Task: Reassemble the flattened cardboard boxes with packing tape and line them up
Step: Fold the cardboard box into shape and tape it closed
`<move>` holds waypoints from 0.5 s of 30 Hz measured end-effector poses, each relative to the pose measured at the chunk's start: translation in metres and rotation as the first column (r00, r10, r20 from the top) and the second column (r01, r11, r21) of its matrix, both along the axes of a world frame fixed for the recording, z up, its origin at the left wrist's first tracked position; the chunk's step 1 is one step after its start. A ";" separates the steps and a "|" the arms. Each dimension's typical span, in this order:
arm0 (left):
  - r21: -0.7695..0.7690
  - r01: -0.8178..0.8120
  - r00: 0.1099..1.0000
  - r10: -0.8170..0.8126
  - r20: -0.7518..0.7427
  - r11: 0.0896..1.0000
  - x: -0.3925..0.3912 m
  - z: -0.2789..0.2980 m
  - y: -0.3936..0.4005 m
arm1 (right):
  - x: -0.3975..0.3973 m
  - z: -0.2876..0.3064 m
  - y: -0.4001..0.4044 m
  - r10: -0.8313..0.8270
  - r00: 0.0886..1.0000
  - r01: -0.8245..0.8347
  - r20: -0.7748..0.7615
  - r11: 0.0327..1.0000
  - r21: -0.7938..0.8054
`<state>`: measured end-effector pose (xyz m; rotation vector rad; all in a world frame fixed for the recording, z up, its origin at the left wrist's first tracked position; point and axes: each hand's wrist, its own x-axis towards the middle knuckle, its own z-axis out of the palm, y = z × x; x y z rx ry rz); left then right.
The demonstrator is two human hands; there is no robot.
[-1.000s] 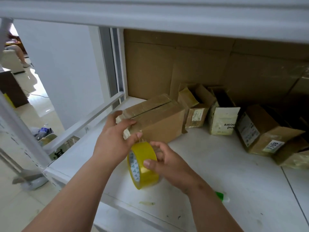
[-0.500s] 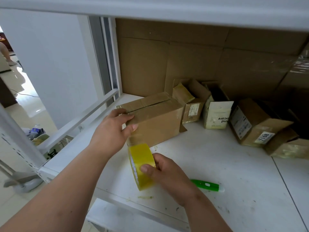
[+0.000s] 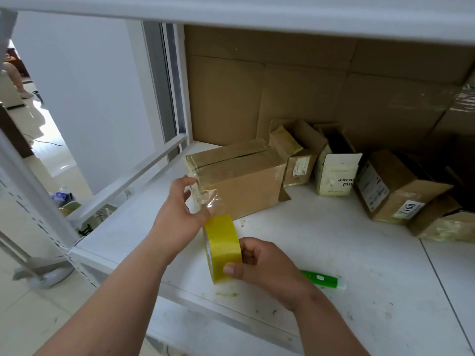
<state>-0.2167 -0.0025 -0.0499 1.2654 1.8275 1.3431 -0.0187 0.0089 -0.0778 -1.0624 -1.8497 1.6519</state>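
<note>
Tape now stretches off the roll gripped by the right hand, the left hand pinching its end beside the box, ready for sealing.

We see a green marker lying flat on the white shelf surface, whose top shows scuffs and yellowish stains. Above us runs a white shelf board. To the left, a white rail slants down along the shelf's side. Beyond it we see a plain white wall and a glossy pale floor.
</note>
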 end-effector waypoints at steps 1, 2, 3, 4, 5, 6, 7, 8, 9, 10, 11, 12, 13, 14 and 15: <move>-0.011 -0.037 0.999 0.037 0.017 0.999 0.003 -0.001 -0.002 | 0.005 0.001 0.003 -0.024 1.000 0.024 -0.007 1.000 0.010; -0.021 -0.068 0.997 0.068 0.031 0.997 0.005 -0.002 -0.004 | 0.011 0.004 0.007 -0.077 0.997 0.077 -0.010 0.997 0.024; -0.033 -0.084 0.995 0.086 0.043 0.996 0.006 -0.002 -0.006 | 0.018 0.007 0.013 -0.155 0.988 0.154 0.011 0.987 0.056; -0.045 -0.086 0.995 0.088 0.056 0.995 0.007 -0.002 -0.008 | 0.027 0.010 0.019 -0.238 0.969 0.230 0.064 0.967 0.112; -0.060 -0.074 0.994 0.078 0.072 0.995 0.008 -0.001 -0.010 | 0.037 0.011 0.026 -0.311 0.938 0.278 0.154 0.939 0.202; -0.077 -0.057 0.994 0.063 0.088 0.995 0.008 -0.001 -0.012 | 0.047 0.011 0.033 -0.360 0.895 0.283 0.264 0.915 0.289; -0.094 -0.038 0.993 0.048 0.105 0.995 0.009 0.000 -0.013 | 0.058 0.009 0.041 -0.372 0.846 0.242 0.383 0.906 0.347; -0.108 -0.021 0.991 0.034 0.126 0.994 0.009 0.000 -0.014 | 0.066 0.009 0.046 -0.339 0.792 0.169 0.508 0.921 0.351; -0.117 -0.007 0.988 0.025 0.149 0.993 0.010 -0.001 -0.014 | 0.072 0.008 0.049 -0.266 0.735 0.087 0.624 0.949 0.302; -0.121 -0.001 0.985 0.022 0.171 0.993 0.012 -0.002 -0.015 | 0.077 0.006 0.050 -0.187 0.668 0.016 0.720 0.971 0.238; -0.121 -0.003 0.981 0.027 0.191 0.993 0.013 -0.003 -0.015 | 0.079 0.005 0.050 -0.128 0.597 -0.039 0.792 0.981 0.188; -0.116 -0.015 0.978 0.039 0.206 0.993 0.015 -0.004 -0.014 | 0.080 0.004 0.049 -0.106 0.529 -0.082 0.842 0.981 0.175; -0.112 -0.034 0.975 0.057 0.214 0.993 0.017 -0.004 -0.013 | 0.079 0.005 0.048 -0.119 0.482 -0.106 0.868 0.976 0.193; -0.108 -0.053 0.973 0.076 0.217 0.993 0.018 -0.004 -0.013 | 0.079 0.005 0.047 -0.147 0.458 -0.119 0.877 0.967 0.224; -0.106 -0.075 0.972 0.096 0.216 0.992 0.020 -0.003 -0.012 | 0.078 0.005 0.047 -0.172 0.448 -0.123 0.877 0.960 0.251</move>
